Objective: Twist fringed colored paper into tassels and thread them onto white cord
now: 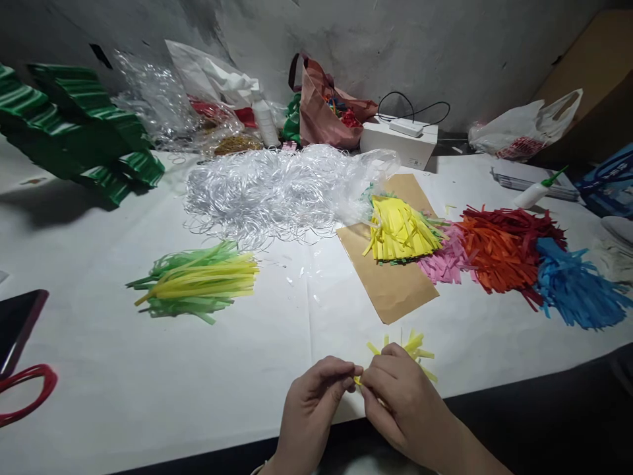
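Observation:
Near the table's front edge, my left hand point(316, 409) and my right hand point(403, 396) meet. My left fingertips pinch the end of a yellow paper tassel point(419, 349). The fingers of my right hand are curled round its middle, and its loose fringe strips spread out beyond the knuckles. Most of the tassel is hidden by my right hand. Ahead lies a stack of yellow fringed paper point(403, 231) on a brown paper sheet point(390, 287). Left of it rests a bundle of green and yellow paper strips point(198, 280).
Pink point(448, 257), orange point(499, 254) and blue fringed paper point(581, 284) lie at right, near a glue bottle point(537, 191). Clear shiny strands point(267, 191) are heaped centrally. A green object point(84, 132), a dark tablet-like device point(20, 330) and red scissor handles point(30, 392) are at left.

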`<state>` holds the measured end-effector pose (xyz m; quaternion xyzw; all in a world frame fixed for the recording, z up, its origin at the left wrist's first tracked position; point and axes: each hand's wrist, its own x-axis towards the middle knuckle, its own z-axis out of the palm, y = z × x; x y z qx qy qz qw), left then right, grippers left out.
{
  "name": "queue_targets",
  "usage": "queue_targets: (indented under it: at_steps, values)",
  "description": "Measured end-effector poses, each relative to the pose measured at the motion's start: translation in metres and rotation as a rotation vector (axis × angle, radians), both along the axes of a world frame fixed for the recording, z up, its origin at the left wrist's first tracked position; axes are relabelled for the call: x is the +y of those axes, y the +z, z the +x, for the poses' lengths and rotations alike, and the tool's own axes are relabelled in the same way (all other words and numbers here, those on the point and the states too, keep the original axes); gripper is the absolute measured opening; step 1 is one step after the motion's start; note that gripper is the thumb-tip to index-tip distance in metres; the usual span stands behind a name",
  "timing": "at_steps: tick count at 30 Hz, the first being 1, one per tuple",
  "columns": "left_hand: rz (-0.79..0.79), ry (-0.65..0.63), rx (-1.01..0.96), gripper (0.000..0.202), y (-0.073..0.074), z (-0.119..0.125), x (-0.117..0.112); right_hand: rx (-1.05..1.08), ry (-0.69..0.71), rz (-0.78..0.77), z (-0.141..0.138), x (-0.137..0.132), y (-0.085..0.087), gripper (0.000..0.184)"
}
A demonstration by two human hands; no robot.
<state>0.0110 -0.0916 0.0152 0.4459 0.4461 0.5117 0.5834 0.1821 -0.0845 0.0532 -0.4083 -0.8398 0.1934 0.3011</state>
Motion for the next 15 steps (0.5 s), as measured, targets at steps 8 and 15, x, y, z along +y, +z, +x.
queue_targets:
  at_steps: [8, 15]
  values:
    - [0.043, 0.009, 0.035, 0.012, 0.0014, 0.0001, 0.0001, 0.036, -0.007, 0.037, -0.0016, -0.0026, -0.0062, 0.02]
    - [-0.003, 0.053, 0.046, 0.007, 0.0022, -0.0001, 0.0009, -0.019, 0.044, 0.041, 0.0014, -0.0016, -0.0053, 0.02]
